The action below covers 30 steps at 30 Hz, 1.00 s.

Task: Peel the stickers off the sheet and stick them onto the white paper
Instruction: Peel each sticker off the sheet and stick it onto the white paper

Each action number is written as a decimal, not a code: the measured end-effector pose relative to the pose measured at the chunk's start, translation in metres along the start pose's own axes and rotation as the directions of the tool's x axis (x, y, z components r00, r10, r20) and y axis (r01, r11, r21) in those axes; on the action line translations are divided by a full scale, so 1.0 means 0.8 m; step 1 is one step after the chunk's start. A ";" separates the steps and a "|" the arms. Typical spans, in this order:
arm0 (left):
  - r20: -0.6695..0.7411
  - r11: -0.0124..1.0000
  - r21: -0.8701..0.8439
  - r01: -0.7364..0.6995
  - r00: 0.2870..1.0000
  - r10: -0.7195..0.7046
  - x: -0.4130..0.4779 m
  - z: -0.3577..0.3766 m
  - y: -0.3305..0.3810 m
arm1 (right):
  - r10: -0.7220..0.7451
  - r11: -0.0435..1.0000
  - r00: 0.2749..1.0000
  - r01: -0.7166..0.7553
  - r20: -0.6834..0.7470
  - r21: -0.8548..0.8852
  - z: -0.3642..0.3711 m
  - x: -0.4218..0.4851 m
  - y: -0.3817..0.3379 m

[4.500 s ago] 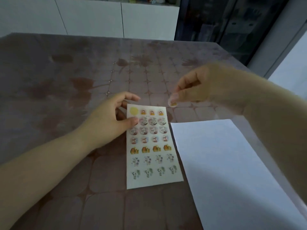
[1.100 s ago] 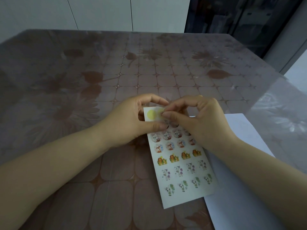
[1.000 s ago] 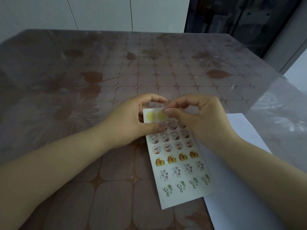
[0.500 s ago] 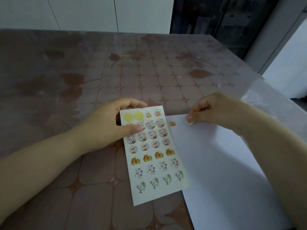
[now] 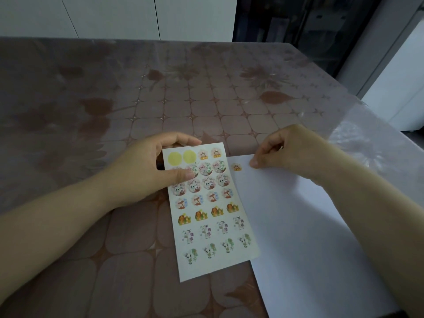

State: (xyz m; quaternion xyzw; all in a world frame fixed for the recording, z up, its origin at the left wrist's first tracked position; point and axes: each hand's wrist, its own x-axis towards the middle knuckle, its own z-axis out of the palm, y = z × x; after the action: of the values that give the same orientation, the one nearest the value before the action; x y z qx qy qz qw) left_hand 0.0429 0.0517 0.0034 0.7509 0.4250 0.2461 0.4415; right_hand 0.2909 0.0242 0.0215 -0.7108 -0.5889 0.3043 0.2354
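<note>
The sticker sheet lies on the table, with two bare yellow circles in its top row and several rows of cartoon stickers below. My left hand grips its top left corner, thumb on top and fingers curled over the upper edge. The white paper lies to the right, partly under the sheet. One small sticker sits at the paper's top left corner. Just right of it, my right hand has curled fingers pinching a second sticker down against the paper. That sticker is mostly hidden by the fingertips.
The table wears a brown patterned cloth under clear plastic. Its right edge runs close to my right arm. White cabinets and a dark glass door stand behind the table.
My right hand peeled a second sticker from the sheet's top row and carried it right to the paper, beside the first one. My left hand kept hold of the sheet.
</note>
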 end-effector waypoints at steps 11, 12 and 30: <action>0.002 0.997 -0.075 0.018 1.000 -0.017 -0.002 0.001 0.006 | -0.220 0.973 0.964 0.207 -0.150 -0.099 0.009 0.001 0.000; 0.002 0.996 -0.091 0.021 1.000 -0.021 -0.002 0.001 0.007 | -0.306 0.951 0.937 0.291 -0.169 -0.108 0.014 -0.004 -0.007; 0.043 0.887 -0.443 0.132 0.991 -0.126 0.001 0.000 0.014 | -0.662 0.746 0.612 0.594 -0.432 -0.301 0.080 -0.019 -0.032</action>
State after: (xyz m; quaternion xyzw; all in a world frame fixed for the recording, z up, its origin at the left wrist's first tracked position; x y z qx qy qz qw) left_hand 0.0483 0.0496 0.0133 0.6021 0.4034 0.3018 0.6194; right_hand 0.2259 0.0128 -0.0032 -0.5260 -0.7334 -0.0366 0.4292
